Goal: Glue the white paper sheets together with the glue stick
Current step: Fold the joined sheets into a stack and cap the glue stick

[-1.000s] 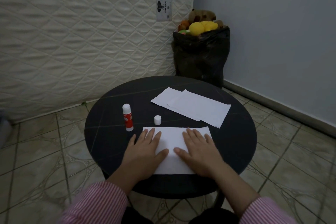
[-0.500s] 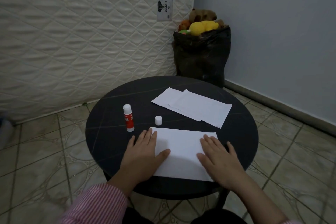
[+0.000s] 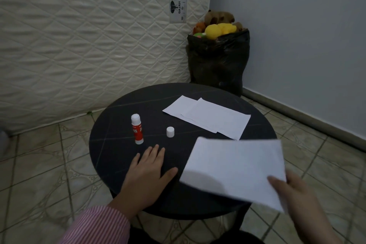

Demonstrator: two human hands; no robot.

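Right hand (image 3: 293, 190) grip pinches blurred paper sheet (image 3: 235, 168) — left hand (image 3: 147, 170) flat, released.

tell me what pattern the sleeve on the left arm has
Thin pink-and-white stripes on the sleeve, seen in the head view.

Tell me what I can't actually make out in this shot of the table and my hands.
Head view only:
- Right hand: blurred by motion, so its grip on the lifted sheet is unclear.
- Whether the lifted sheet is one layer or two: cannot tell.
- Glue stick label: too small and dim to read.
- Overlapping sheets: the upper one hides part of the lower.
- Table legs: mostly hidden under the top.
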